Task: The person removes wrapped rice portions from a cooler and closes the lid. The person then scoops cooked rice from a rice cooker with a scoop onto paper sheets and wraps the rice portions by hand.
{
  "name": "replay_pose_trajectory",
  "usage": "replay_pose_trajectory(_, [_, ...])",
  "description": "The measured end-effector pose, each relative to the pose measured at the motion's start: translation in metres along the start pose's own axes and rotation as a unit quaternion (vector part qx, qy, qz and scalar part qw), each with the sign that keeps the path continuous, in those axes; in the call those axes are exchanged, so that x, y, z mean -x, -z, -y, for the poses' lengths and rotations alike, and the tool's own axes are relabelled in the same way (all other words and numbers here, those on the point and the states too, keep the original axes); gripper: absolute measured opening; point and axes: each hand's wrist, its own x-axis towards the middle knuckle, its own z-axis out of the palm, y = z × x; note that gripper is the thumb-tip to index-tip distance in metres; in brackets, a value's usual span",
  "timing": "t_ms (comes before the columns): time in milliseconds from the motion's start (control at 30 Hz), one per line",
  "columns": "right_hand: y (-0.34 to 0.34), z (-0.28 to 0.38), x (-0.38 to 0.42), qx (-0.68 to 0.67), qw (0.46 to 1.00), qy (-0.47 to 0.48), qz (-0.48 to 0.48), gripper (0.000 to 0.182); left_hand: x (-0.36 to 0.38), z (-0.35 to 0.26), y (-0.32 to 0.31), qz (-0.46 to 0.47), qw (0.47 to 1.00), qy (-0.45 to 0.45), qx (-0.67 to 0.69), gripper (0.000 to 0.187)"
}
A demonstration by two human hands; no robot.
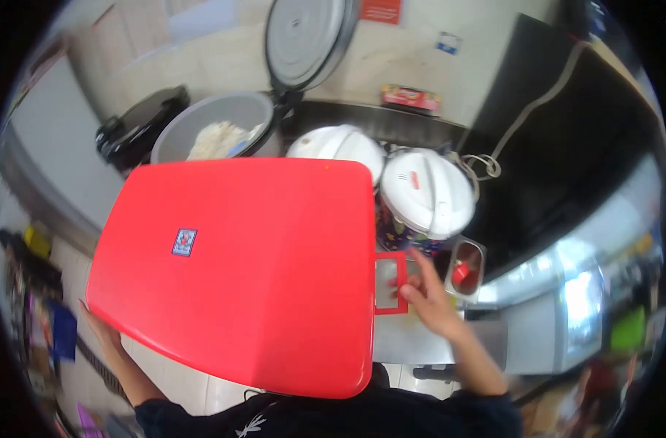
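Note:
A large red plastic lid (pixel 275 241) with rounded corners and a small sticker fills the middle of the head view, in front of my body. Its left lower edge rests against my left hand (pixel 99 328), which grips there with its fingers partly hidden by the lid. From the right side sticks out a square red handle loop (pixel 391 309). Close against that loop is my right hand (pixel 429 296), slightly blurred, index finger stretched out and thumb apart. Some fingertips appear within the loop's opening. Whatever lies under the lid is hidden.
Behind the lid stands an open grey rice cooker (pixel 256 109) of white rice, its round cover (pixel 304 40) raised. Two white-lidded cookers (pixel 428 193) stand to its right. A metal container (pixel 467 270) holds a red-handled utensil. A cable (pixel 541 102) hangs over the dark panel.

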Motion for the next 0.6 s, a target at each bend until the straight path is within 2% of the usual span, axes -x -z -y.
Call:
replay_pose_trajectory(33, [-0.025, -0.005, 0.013, -0.165, 0.986, -0.002, -0.029, 0.066, -0.014, 0.012, 0.020, 0.031, 0.999, 0.011, 0.006, 0.067])
replay_pose_trajectory(67, [-0.045, -0.011, 0.022, -0.188, 0.978, 0.018, -0.087, 0.063, -0.021, 0.023, 0.025, 0.046, 0.999, 0.017, -0.001, 0.066])
replay_pose_trajectory(100, [-0.062, -0.017, 0.027, -0.207, 0.966, 0.043, -0.146, 0.060, -0.022, 0.033, 0.020, 0.061, 0.998, 0.019, -0.007, 0.065])
replay_pose_trajectory(200, [-0.088, -0.020, 0.029, -0.121, 0.951, 0.128, -0.254, 0.057, -0.003, 0.056, -0.011, 0.104, 0.994, 0.025, -0.036, 0.063])
replay_pose_trajectory(300, [-0.094, -0.014, 0.029, -0.173, 0.934, 0.137, -0.280, 0.055, 0.039, 0.054, -0.045, 0.150, 0.987, 0.008, -0.054, 0.060])
replay_pose_trajectory(367, [-0.098, -0.019, 0.030, -0.216, 0.908, 0.140, -0.330, 0.056, 0.072, 0.043, -0.057, 0.174, 0.983, -0.006, -0.057, 0.059])
replay_pose_trajectory(467, [-0.088, -0.022, 0.031, -0.251, 0.899, 0.147, -0.329, 0.060, 0.107, 0.029, -0.069, 0.208, 0.976, -0.025, -0.057, 0.057])
replay_pose_trajectory(600, [-0.070, -0.009, 0.043, -0.249, 0.879, 0.126, -0.386, 0.061, 0.136, 0.013, -0.078, 0.254, 0.965, -0.041, -0.054, 0.054])
